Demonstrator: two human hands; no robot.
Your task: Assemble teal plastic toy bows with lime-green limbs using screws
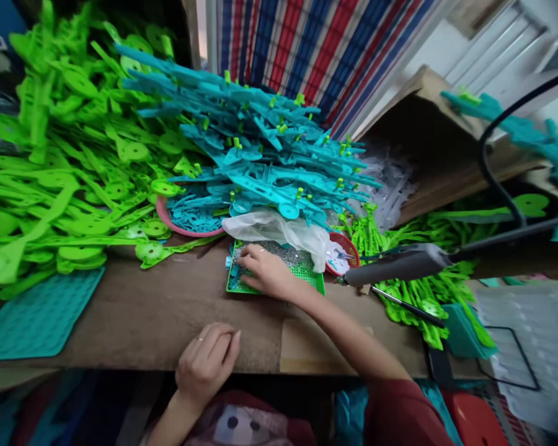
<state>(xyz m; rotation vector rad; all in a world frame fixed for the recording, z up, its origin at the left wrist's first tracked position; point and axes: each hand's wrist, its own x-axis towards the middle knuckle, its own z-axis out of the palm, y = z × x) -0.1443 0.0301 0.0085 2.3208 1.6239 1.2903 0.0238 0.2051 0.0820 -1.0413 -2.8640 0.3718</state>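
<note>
My right hand [266,271] reaches forward onto a green tray [309,276] filled with small silvery screws, fingers curled down into them; what they pinch is hidden. My left hand [207,362] rests at the near edge of the brown worktable [158,316], fingers loosely curled, a ring on one finger, nothing seen in it. Behind the tray lies a white plastic bag [279,229], and beyond it a tall heap of teal plastic parts [260,155] with small green pegs.
A big pile of bright green plastic parts [60,155] fills the left. A pink bowl [177,226] and a small red basket [341,253] flank the tray. A grey power screwdriver [400,265] hangs at right over more green parts. A teal mat [37,316] lies at left.
</note>
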